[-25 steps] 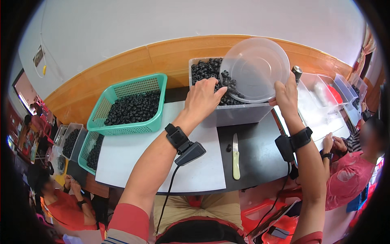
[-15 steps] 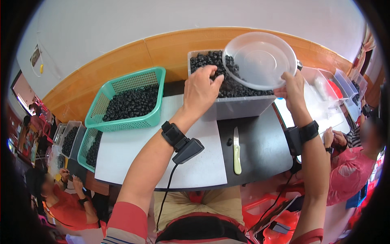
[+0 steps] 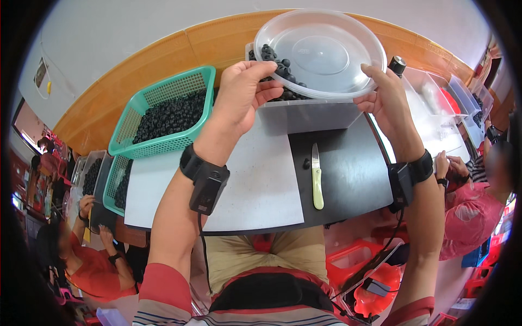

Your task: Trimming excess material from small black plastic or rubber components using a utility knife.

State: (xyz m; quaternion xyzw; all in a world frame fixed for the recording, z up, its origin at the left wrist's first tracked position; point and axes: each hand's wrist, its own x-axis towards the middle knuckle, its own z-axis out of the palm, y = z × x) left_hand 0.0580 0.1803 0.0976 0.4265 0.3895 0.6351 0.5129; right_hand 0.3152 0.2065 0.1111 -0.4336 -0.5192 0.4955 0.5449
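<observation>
Both my hands grip a round, clear plastic lid (image 3: 326, 54) with a raised rim, tilted above a translucent rectangular bin (image 3: 311, 117). My left hand (image 3: 236, 98) pinches its near-left edge, thumb on top and fingers underneath. At the near-right edge, my right hand (image 3: 389, 95) is closed on the rim with the thumb over it. Small black, round, berry-like pieces (image 3: 284, 70) show in the bin beside the lid; the lid covers the rest of them.
A green mesh basket (image 3: 209, 100) of the same pieces stands at left, a second green basket (image 3: 111, 190) below it. A folding knife (image 3: 317, 187) with a yellow-green handle lies on the black tabletop (image 3: 353, 174), beside a white board (image 3: 255, 185). Co-workers sit on both sides.
My left hand has moved from over the black pieces to the lid's edge and taken hold. The lid has shifted left in the view, over more of the bin.
</observation>
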